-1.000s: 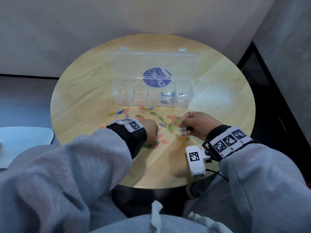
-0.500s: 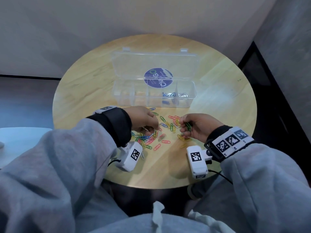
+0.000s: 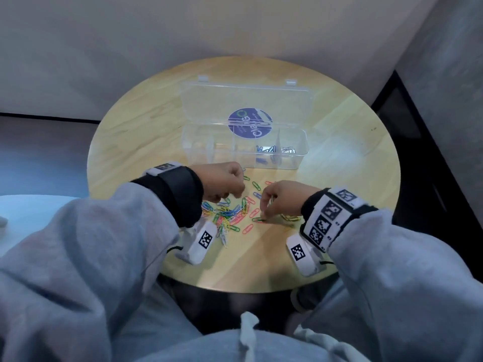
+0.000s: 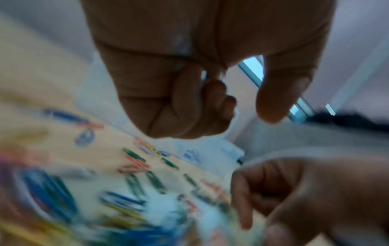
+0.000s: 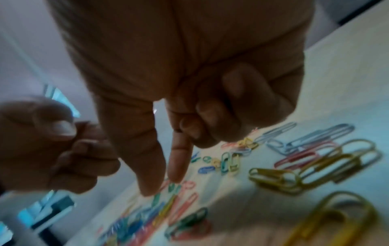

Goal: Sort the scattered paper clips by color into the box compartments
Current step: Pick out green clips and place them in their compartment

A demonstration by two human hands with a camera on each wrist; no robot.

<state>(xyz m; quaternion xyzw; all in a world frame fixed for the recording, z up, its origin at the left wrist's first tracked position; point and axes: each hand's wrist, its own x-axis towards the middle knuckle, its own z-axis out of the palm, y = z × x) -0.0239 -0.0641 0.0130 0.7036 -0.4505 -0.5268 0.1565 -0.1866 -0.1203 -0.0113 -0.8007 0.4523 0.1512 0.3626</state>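
- Though the purple round label on the box carries white writing, it is unreadable.
- Box's long axis runs left-right on the bench; lid open.
- Paper clips lie scattered at mixed angles before it.
- Left hand curled; contents unclear.
- Right hand, thumb and forefinger extended down, touches a green clip.

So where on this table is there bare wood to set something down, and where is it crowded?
Bare wood on the table lies left of the clear box, right of it toward the rim, and along the near edge between the two wrist cameras. Crowded: the paper clips between the left hand and right hand, up to the box front.
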